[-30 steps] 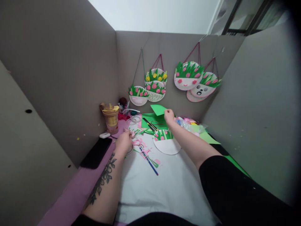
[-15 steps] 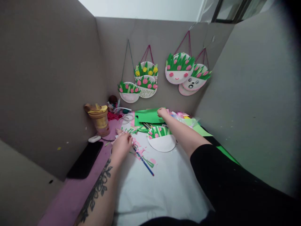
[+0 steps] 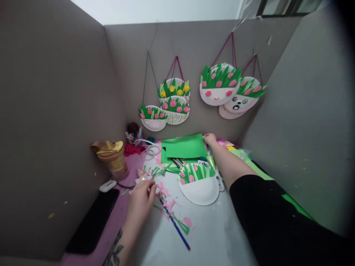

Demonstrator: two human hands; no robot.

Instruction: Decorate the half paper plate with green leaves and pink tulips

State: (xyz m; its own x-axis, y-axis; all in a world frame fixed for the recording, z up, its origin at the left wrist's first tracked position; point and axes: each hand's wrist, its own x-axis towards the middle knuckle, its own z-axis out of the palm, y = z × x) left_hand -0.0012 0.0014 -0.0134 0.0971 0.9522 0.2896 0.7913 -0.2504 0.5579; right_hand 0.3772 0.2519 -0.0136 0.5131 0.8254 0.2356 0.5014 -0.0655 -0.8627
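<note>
My left hand [image 3: 142,194] is closed, thumb and index finger drawn together, low over the pink paper scraps [image 3: 169,204]; whatever is between the fingers is too small to make out. At the back, my right hand [image 3: 210,139] has its fingers curled at the right edge of a green paper sheet [image 3: 184,146], whose right corner is raised. In front of the sheet lies a cut paper plate [image 3: 199,192] with green paper leaves and pink tulips. A blue pencil [image 3: 179,232] rests slantwise among the scraps, beside thin green strips [image 3: 181,225].
Left are a black phone [image 3: 94,221], a white case [image 3: 107,186], a brown-yellow cup [image 3: 113,159] and red yarn [image 3: 132,149]. Decorated plates [image 3: 219,94] hang on the grey back wall. Green paper sheets [image 3: 260,171] lie along the right side. Grey panels enclose both sides.
My right hand has shifted right along the green sheet to its edge. My left hand stays closed near the scraps. The view has moved closer to the table.
</note>
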